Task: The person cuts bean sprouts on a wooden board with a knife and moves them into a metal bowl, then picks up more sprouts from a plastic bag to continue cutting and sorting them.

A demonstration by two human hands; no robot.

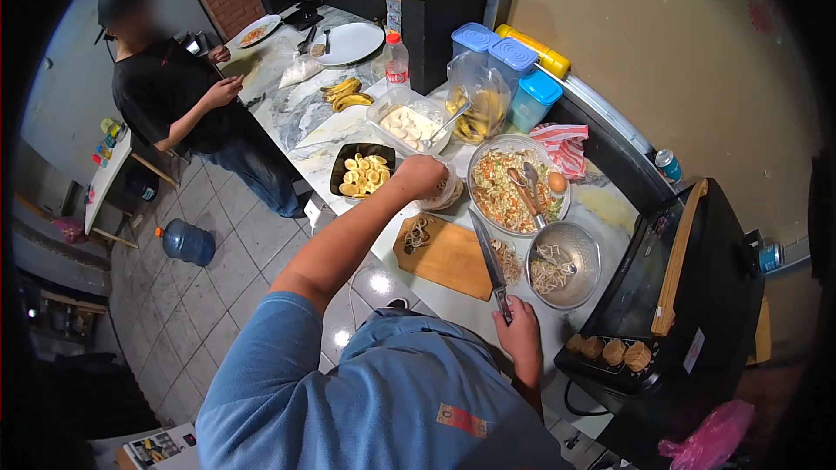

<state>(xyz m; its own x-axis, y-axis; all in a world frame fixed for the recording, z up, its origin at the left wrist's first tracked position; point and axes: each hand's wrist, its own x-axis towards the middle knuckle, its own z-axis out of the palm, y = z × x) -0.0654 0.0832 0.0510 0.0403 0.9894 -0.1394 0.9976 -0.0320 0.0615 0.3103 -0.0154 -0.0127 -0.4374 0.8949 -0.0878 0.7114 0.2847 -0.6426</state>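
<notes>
My right hand (520, 328) grips the dark handle of a kitchen knife (489, 252), its blade lying along the right end of a wooden cutting board (453, 259). A small pile of pale sprouts (416, 233) rests on the board's upper left. My left hand (422, 177) is closed at a clear container (447, 195) beyond the board; its fingertips and whatever they hold are hidden. Right of the knife, a metal colander (585, 283) contains more sprouts. Behind it stands a large bowl of chopped vegetables (505, 187) with a spoon and an egg (556, 182).
A black bowl of banana slices (364, 176) and a tub of white batter (407, 122) stand beyond my left hand. A black toaster oven (697, 270) flanks the counter on the right. Across the counter's far left, another person (174, 87) stands. A water jug (188, 242) sits on the floor.
</notes>
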